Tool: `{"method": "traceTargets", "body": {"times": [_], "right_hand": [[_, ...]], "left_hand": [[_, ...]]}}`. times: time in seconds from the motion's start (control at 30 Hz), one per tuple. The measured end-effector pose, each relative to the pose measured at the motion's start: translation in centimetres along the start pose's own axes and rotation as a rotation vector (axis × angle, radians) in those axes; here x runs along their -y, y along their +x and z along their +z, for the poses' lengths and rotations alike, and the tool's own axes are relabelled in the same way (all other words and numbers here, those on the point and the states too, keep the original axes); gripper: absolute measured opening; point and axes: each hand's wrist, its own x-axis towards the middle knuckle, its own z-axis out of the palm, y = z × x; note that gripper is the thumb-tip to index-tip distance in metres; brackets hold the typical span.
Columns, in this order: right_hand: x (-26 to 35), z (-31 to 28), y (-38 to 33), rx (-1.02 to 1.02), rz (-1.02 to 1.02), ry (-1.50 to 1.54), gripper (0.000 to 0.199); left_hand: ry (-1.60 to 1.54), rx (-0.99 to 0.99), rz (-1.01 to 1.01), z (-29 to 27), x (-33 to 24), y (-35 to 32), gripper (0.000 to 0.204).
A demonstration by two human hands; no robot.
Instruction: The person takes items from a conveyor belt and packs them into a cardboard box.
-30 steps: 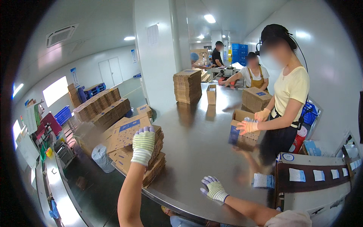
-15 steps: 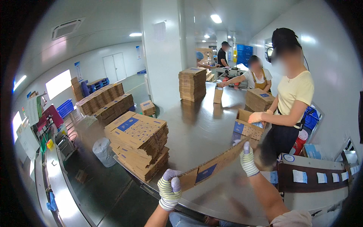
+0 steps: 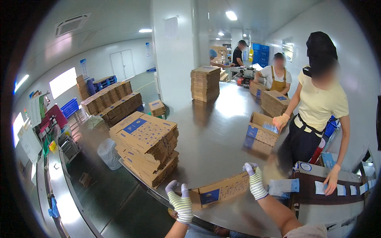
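A flat-folded brown cardboard carton [image 3: 224, 192] with a blue panel stands on its long edge at the near side of the metal table, leaning slightly. My left hand [image 3: 179, 201], in a striped glove, is beside its left end with fingers and thumb apart. At the other end, my right hand [image 3: 257, 183], gloved the same way, has its fingertips bent over the upper corner. A tall stack of flat cartons [image 3: 149, 133] lies to the left of my hands. Farther right, an open carton [image 3: 262, 133] holds blue-and-white packets, with a co-worker's gloved hand at it.
The metal table [image 3: 210, 146] extends away toward another carton stack [image 3: 205, 84] near the pillar. On the right, a conveyor [image 3: 309, 188] carries several packets, and the co-worker [image 3: 321, 93] reaches over it. Cartons and blue pallets stand on the floor at left.
The carton has come down onto the table. My left hand's fingers have spread away from its end. The co-worker has turned and stretched one hand to the conveyor packets.
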Motion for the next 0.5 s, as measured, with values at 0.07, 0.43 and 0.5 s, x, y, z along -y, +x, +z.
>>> {"method": "traceTargets", "body": {"times": [0.07, 0.43, 0.5], "right_hand": [[-0.3, 0.5, 0.0, 0.015, -0.055, -0.040, 0.023], [2.5, 2.0, -1.0, 0.205, -0.081, -0.289, 0.045], [2.8, 2.8, -1.5, 0.247, -0.111, -0.253, 0.048]], "left_hand": [[0.148, -0.038, 0.172, -0.2, -0.9, 0.0, 0.043], [0.328, 0.302, 0.133, -3.0, -2.1, 3.8, 0.028], [0.296, 0.185, 0.068, -2.6, -1.3, 3.8, 0.021]]}}
